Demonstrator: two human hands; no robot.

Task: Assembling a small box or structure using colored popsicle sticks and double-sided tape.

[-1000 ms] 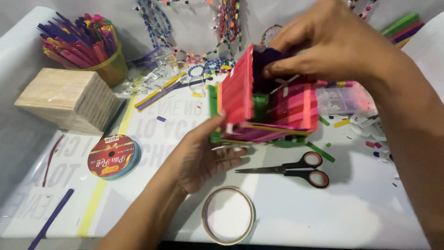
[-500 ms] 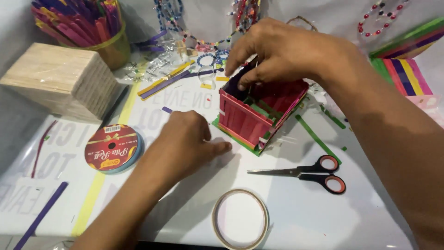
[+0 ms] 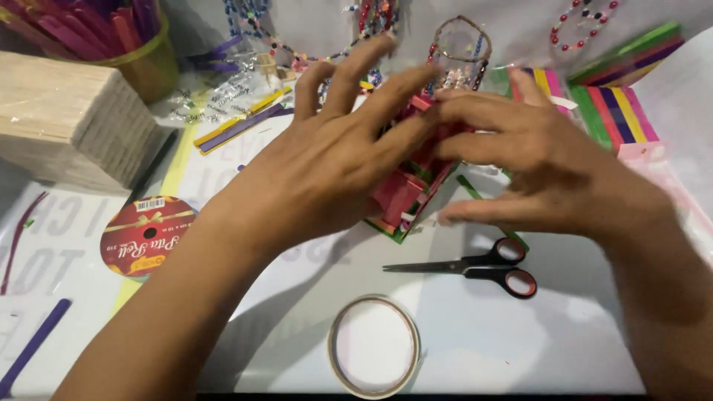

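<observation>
A small box made of red and pink craft sticks (image 3: 407,194) on a green base stands on the white table, mostly hidden by both hands. My left hand (image 3: 327,160) lies over its near left side with fingers spread, some tips resting on the top of the box. My right hand (image 3: 535,167) comes in from the right, fingers stretched flat against the box's right side and top. Neither hand clearly grips it.
Black-and-red scissors (image 3: 483,267) lie just below my right hand. A tape ring (image 3: 373,346) sits near the front edge, a red ribbon spool (image 3: 145,235) at left. A stack of plain wooden sticks (image 3: 70,119), a cup of coloured sticks (image 3: 111,37), bead strings (image 3: 587,22) and loose coloured sticks (image 3: 624,104) line the back.
The box has gone from held up and tilted to standing on the table. My left hand moved from beside it onto it, and both hands now cover it.
</observation>
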